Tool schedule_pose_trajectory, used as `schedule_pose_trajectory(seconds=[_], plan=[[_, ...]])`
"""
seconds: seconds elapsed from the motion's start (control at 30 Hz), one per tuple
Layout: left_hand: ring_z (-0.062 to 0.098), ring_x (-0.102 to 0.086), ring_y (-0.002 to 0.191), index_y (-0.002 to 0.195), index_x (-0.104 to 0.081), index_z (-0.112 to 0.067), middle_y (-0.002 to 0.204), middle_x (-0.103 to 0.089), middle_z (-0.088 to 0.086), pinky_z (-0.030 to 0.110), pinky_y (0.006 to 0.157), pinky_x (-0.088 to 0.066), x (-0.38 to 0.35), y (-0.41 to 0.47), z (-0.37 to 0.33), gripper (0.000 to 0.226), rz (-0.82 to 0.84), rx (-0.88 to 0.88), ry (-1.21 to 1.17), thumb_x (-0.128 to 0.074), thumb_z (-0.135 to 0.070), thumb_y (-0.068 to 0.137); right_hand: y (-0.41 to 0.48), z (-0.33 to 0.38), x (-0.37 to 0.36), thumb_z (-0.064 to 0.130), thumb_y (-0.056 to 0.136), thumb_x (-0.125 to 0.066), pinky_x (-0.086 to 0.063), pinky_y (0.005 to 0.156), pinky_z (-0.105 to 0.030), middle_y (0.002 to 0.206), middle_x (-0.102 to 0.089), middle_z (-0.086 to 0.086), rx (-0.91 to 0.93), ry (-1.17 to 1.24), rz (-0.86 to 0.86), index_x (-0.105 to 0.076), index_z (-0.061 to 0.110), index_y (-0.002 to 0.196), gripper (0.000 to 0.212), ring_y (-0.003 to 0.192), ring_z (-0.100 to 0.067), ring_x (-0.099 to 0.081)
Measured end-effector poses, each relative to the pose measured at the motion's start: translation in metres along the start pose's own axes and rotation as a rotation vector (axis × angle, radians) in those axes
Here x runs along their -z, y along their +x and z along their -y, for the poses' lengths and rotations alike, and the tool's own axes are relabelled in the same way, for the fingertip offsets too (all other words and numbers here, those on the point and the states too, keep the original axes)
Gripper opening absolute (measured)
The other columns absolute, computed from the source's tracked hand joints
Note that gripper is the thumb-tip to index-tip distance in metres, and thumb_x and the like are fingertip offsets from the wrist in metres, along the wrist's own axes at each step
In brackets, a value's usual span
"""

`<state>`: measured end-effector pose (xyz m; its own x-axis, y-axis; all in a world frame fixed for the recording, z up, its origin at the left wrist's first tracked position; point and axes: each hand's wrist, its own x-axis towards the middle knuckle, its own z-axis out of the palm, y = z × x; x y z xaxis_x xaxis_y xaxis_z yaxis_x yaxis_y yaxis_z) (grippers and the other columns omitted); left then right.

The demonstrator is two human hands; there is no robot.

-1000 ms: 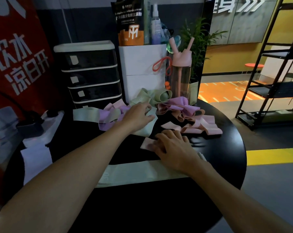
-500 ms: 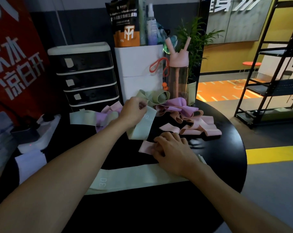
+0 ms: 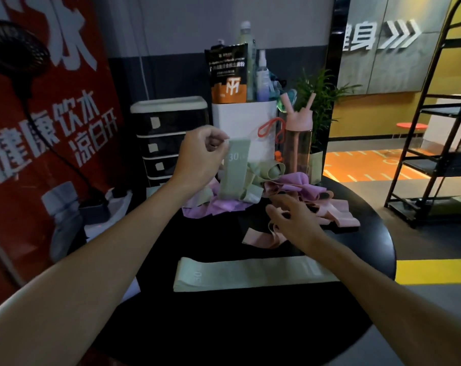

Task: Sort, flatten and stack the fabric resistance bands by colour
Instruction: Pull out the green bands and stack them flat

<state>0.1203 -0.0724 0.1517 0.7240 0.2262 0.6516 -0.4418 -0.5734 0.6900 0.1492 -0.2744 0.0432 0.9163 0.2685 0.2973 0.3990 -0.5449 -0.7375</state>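
Green band [image 3: 236, 167] pinched aloft by left hand [image 3: 200, 154], right hand [image 3: 295, 223] splayed empty over pink bands [image 3: 261, 237]; lower end amid heap [image 3: 298, 188], may drag neighbours off tabletop [image 3: 224, 326].

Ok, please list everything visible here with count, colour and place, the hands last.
table: 1, black, round, under everything
flat band stack: 1, green, near edge of table
held band: 1, green, marked 30, raised above the heap
loose green bands: count unclear, far heap
purple bands: count unclear, far heap
pink bands: several, right of heap and centre
drawer unit: 1, black with white top, behind table
box: 1, white, beside drawers
bottle: 1, pink, right of box
pouch: 1, black and orange, standing in box
plant: 1, green, behind bottle
rack: 1, black, far right
banner: 1, red, left
left hand: pinches held band
right hand: fingers spread, over pink bands
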Motion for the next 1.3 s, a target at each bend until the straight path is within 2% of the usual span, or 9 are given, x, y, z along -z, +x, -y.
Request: schedule_pose_trajectory(seconds=[0.1, 0.17, 0.37, 0.5, 0.67, 0.87, 1.03, 1.13, 1.3], plan=[[0.016, -0.067, 0.074, 0.095, -0.066, -0.004, 0.087, -0.067, 0.013, 0.03, 0.057, -0.06, 0.009, -0.002, -0.019, 0.004, -0.01, 0.013, -0.071, -0.064, -0.002, 0.093, 0.005, 0.032, 0.007, 0.033, 0.091, -0.065, -0.043, 0.1, -0.028, 0.124, -0.06, 0.003, 0.034, 0.258, 0.06, -0.051, 0.016, 0.136, 0.05, 0.119, -0.012, -0.054], [0.022, -0.068, 0.075, 0.099, -0.066, 0.001, 0.091, -0.068, 0.018, 0.031, 0.058, -0.061, 0.013, -0.003, -0.027, 0.007, -0.016, 0.018, -0.091, -0.064, -0.002, 0.094, 0.007, 0.053, 0.009, 0.03, 0.091, -0.067, -0.045, 0.098, -0.025, 0.127, -0.059, 0.004, 0.06, 0.358, 0.109, -0.048, 0.016, 0.138, 0.052, 0.117, -0.009, -0.055], [0.021, -0.071, 0.075, 0.1, -0.065, -0.004, 0.086, -0.068, 0.009, 0.036, 0.064, -0.063, 0.026, -0.006, -0.043, 0.006, -0.009, 0.105, -0.194, -0.064, -0.005, 0.095, 0.009, 0.089, 0.01, 0.016, 0.094, -0.063, -0.06, 0.073, -0.03, 0.104, -0.07, -0.015, 0.092, 0.529, 0.054, -0.059, 0.0, 0.115, 0.028, 0.085, -0.015, -0.069], [0.02, -0.07, 0.078, 0.108, -0.063, -0.008, 0.09, -0.072, 0.012, 0.034, 0.064, -0.06, 0.035, -0.008, -0.045, 0.021, 0.094, 0.179, -0.208, -0.072, -0.009, 0.089, 0.006, 0.098, 0.017, 0.012, 0.096, -0.06, -0.055, 0.077, -0.05, 0.1, -0.067, -0.03, 0.109, 0.513, 0.028, -0.061, -0.009, 0.102, 0.022, 0.08, -0.027, -0.063], [0.013, -0.068, 0.067, 0.089, -0.07, -0.008, 0.08, -0.073, 0.008, 0.027, 0.053, -0.05, 0.038, -0.008, -0.046, 0.003, 0.056, 0.181, -0.207, -0.069, -0.006, 0.09, 0.003, 0.104, 0.024, 0.013, 0.095, -0.061, -0.056, 0.079, -0.04, 0.1, -0.072, -0.018, 0.143, 0.577, 0.129, -0.064, 0.0, 0.105, 0.017, 0.088, -0.026, -0.068], [0.017, -0.072, 0.076, 0.092, -0.069, -0.014, 0.085, -0.075, 0.006, 0.027, 0.058, -0.054, 0.045, -0.007, -0.047, 0.009, -0.065, 0.22, -0.301, -0.069, -0.005, 0.091, -0.011, 0.088, 0.024, 0.01, 0.092, -0.063, -0.058, 0.084, -0.038, 0.107, -0.072, -0.015, 0.094, 0.602, 0.338, -0.058, 0.003, 0.121, 0.03, 0.098, -0.029, -0.07], [0.022, -0.073, 0.086, 0.104, -0.068, -0.003, 0.095, -0.073, 0.012, 0.034, 0.07, -0.06, 0.055, -0.009, -0.038, 0.012, -0.167, 0.275, -0.367, -0.067, -0.004, 0.092, -0.021, 0.067, 0.031, 0.013, 0.092, -0.064, -0.055, 0.09, -0.039, 0.11, -0.072, -0.012, 0.018, 0.617, 0.403, -0.057, 0.008, 0.124, 0.033, 0.103, -0.026, -0.069], [0.02, -0.071, 0.084, 0.108, -0.066, 0.001, 0.094, -0.07, 0.012, 0.025, 0.062, -0.057, 0.06, -0.015, -0.028, 0.016, -0.214, 0.304, -0.378, -0.065, -0.004, 0.093, -0.025, 0.053, 0.038, 0.014, 0.089, -0.068, -0.053, 0.095, -0.043, 0.108, -0.073, -0.011, -0.016, 0.594, 0.394, -0.06, 0.01, 0.12, 0.033, 0.103, -0.027, -0.069], [0.016, -0.071, 0.08, 0.105, -0.066, -0.001, 0.099, -0.069, 0.016, 0.02, 0.062, -0.055, 0.068, -0.035, -0.01, 0.012, -0.281, 0.353, -0.389, -0.065, -0.005, 0.094, -0.036, 0.03, 0.062, 0.012, 0.089, -0.065, -0.056, 0.069, -0.025, 0.1, -0.072, -0.008, -0.079, 0.544, 0.402, -0.063, 0.013, 0.115, 0.026, 0.086, -0.016, -0.071]])
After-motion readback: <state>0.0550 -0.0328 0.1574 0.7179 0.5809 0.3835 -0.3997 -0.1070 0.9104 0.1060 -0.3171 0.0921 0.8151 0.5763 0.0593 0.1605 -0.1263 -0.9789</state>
